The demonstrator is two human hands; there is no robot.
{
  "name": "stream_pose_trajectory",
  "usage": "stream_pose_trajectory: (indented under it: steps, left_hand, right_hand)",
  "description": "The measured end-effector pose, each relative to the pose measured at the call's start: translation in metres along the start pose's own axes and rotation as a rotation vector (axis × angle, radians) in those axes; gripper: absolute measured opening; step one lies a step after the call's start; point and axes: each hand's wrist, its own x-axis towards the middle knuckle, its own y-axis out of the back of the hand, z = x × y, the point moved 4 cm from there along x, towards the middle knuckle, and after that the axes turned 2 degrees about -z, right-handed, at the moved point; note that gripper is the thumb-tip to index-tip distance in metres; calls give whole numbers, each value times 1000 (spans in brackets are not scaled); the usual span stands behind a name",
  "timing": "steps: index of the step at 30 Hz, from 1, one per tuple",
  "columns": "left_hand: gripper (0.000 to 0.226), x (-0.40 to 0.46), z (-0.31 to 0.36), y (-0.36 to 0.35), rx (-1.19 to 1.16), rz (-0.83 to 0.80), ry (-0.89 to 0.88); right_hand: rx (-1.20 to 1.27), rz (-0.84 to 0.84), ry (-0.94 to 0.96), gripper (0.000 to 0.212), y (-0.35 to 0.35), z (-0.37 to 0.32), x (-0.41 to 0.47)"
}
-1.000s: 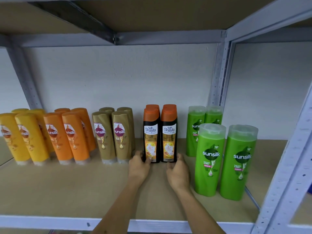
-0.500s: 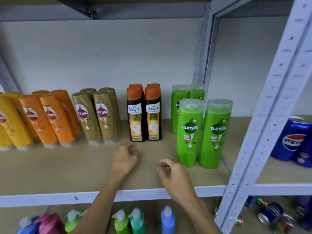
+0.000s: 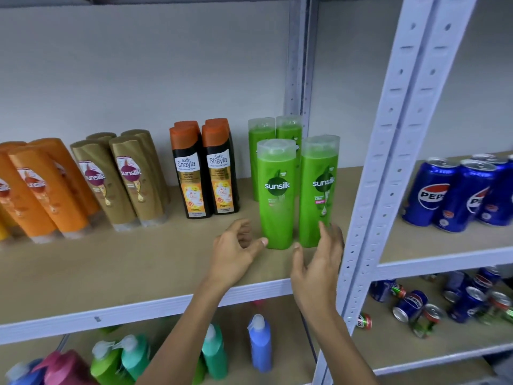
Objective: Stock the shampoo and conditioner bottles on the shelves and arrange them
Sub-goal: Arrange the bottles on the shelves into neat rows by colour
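Both hands reach toward the two front green Sunsilk bottles [image 3: 299,193] standing upright at the right end of the shelf [image 3: 138,262]: the left hand [image 3: 236,252] has loosely spread fingers, its thumb tip at the left bottle's base, holding nothing. The right hand [image 3: 319,262] is spread beside the right bottle's base, partly covering it; contact is unclear. Two more green bottles [image 3: 274,134] are mostly hidden behind.

"sunsilk" on green bottles [image 3: 277,194], gold bottles [image 3: 133,179], orange bottles [image 3: 41,190]; "Safi Shayla" on black bottles [image 3: 190,173]; "PEPSI" on blue cans [image 3: 431,194].
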Motion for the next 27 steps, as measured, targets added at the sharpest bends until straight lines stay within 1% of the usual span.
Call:
stream_pose_trajectory:
  steps: [1, 3, 6, 9, 13, 17, 20, 23, 27]
  left_hand:
    - [62, 1, 2, -5, -20, -11, 3]
    - [64, 2, 6, -13, -37, -13, -10]
    - [60, 4, 10, -21, -26, 25, -19]
    - [53, 6, 9, -24, -6, 64, -10]
    - [40, 6, 10, -23, 16, 79, -5]
    - [34, 11, 11, -24, 57, 96, 2]
    - [33, 17, 14, -26, 66, 119, 0]
    - [37, 26, 13, -28, 85, 139, 12]
    - [36, 41, 9, -32, 74, 169, 22]
  right_hand:
    - [-32, -5, -10, 59, 0, -1, 3]
    - [-76, -13, -35, 62, 3, -5, 13]
    - [-95, -104, -162, 69, 1, 2, 31]
    - [-69, -154, -192, 73, -6, 12, 42]
    - [1, -185, -247, 67, -8, 12, 46]
    - [38, -177, -240, 61, -5, 6, 50]
    - [36, -187, -271, 57, -7, 6, 58]
    - [76, -162, -298, 54, -17, 11, 68]
    - [123, -129, -275, 48, -31, 15, 80]
